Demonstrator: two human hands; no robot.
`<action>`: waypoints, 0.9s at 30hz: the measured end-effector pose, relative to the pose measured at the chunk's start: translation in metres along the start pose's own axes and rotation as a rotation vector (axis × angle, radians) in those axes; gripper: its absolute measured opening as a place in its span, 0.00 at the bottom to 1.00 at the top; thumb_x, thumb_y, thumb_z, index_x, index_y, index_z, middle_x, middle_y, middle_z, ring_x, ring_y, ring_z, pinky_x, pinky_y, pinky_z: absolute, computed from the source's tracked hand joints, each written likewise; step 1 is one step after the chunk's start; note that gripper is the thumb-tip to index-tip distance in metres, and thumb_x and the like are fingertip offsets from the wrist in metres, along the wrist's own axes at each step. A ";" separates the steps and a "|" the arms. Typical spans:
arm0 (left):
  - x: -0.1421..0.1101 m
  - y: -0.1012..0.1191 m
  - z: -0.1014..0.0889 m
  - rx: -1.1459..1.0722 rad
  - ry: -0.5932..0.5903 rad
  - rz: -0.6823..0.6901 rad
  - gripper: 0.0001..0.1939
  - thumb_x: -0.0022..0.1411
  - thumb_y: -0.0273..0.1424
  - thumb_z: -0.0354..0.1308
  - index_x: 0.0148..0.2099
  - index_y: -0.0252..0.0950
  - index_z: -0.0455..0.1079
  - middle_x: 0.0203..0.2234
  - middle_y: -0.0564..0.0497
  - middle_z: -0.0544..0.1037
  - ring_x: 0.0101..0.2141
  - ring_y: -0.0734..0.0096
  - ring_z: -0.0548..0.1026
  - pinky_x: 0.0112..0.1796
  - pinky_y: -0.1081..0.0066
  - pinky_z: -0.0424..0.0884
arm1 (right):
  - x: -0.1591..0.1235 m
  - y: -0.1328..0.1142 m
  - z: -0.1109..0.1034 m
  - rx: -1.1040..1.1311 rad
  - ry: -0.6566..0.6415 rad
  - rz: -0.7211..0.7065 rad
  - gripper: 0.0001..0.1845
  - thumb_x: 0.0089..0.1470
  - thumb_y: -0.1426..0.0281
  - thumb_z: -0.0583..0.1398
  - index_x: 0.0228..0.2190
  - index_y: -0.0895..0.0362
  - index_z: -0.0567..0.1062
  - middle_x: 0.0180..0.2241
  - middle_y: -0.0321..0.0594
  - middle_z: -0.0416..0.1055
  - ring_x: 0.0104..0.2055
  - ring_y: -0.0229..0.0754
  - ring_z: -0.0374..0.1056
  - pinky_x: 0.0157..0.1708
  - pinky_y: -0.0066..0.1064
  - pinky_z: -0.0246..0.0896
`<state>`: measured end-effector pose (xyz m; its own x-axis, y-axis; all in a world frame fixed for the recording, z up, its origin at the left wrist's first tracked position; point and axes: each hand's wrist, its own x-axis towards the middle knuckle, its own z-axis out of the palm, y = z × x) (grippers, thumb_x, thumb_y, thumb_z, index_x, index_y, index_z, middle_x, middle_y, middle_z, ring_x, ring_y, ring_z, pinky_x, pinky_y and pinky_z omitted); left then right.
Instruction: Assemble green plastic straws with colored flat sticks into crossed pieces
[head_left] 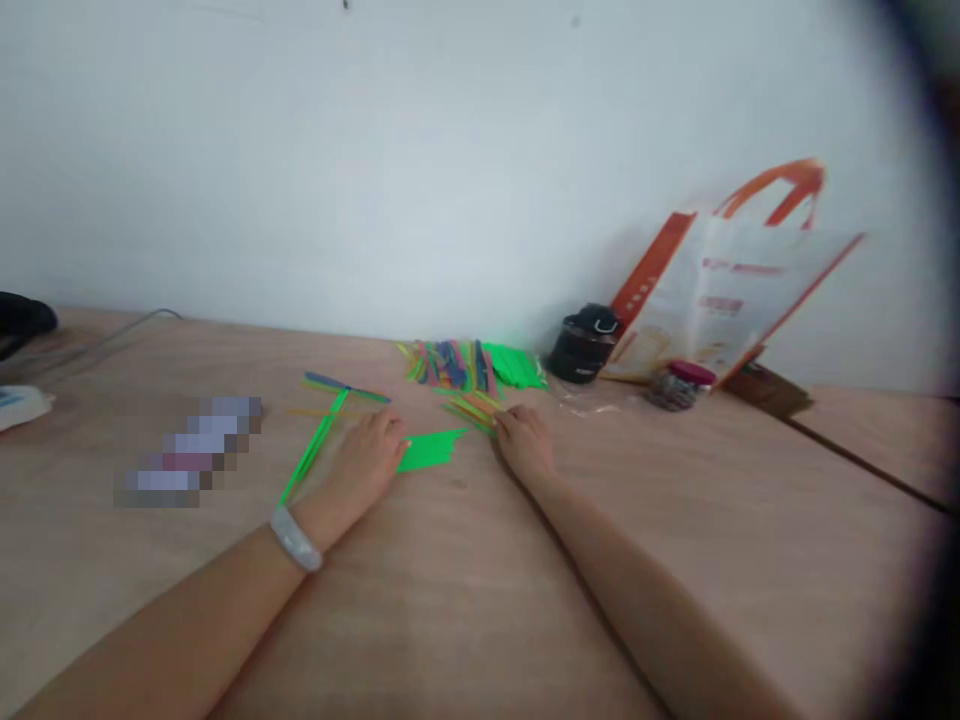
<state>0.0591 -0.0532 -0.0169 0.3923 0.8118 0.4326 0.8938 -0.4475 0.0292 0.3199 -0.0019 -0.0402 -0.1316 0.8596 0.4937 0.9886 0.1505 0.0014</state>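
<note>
My left hand (369,452) rests on the wooden table (465,600), its fingers curled over the left edge of a green paper piece (431,449). A pale bangle sits on that wrist. My right hand (523,440) lies just right of the paper, fingertips closed on thin coloured strips (474,408) that fan towards a pile of coloured strips and green paper (472,364). A long green strip (313,450) runs along the table left of my left hand, and a blue strip (346,387) lies across its far end.
A black jar (583,345), a small jar with a pink lid (679,384) and an orange-and-white bag (731,290) stand at the back right by the white wall. A dark object and a white object (19,405) sit at the far left. A table seam (870,462) runs at right.
</note>
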 end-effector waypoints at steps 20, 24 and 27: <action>0.000 -0.057 -0.029 0.216 -0.221 -0.467 0.14 0.62 0.23 0.39 0.43 0.30 0.65 0.34 0.38 0.74 0.35 0.55 0.75 0.33 0.63 0.69 | -0.004 -0.004 -0.009 0.130 -0.002 0.027 0.16 0.55 0.70 0.51 0.42 0.59 0.74 0.37 0.47 0.70 0.42 0.46 0.61 0.43 0.35 0.54; 0.004 -0.040 -0.029 0.079 -0.060 -0.348 0.11 0.63 0.26 0.42 0.44 0.33 0.63 0.38 0.43 0.73 0.36 0.61 0.74 0.34 0.66 0.69 | -0.008 -0.022 -0.017 0.455 0.092 -0.011 0.16 0.56 0.67 0.50 0.39 0.57 0.74 0.39 0.45 0.71 0.44 0.44 0.63 0.45 0.35 0.55; 0.002 -0.016 -0.021 -0.117 0.049 -0.098 0.09 0.64 0.27 0.45 0.44 0.35 0.63 0.38 0.46 0.73 0.39 0.65 0.72 0.39 0.67 0.68 | -0.015 -0.047 -0.028 0.801 -0.015 -0.006 0.17 0.57 0.62 0.49 0.33 0.56 0.74 0.33 0.41 0.72 0.37 0.42 0.65 0.37 0.32 0.59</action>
<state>0.0408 -0.0523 0.0025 0.2907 0.8359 0.4656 0.8947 -0.4099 0.1774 0.2772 -0.0358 -0.0237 -0.1435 0.8630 0.4844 0.6357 0.4555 -0.6232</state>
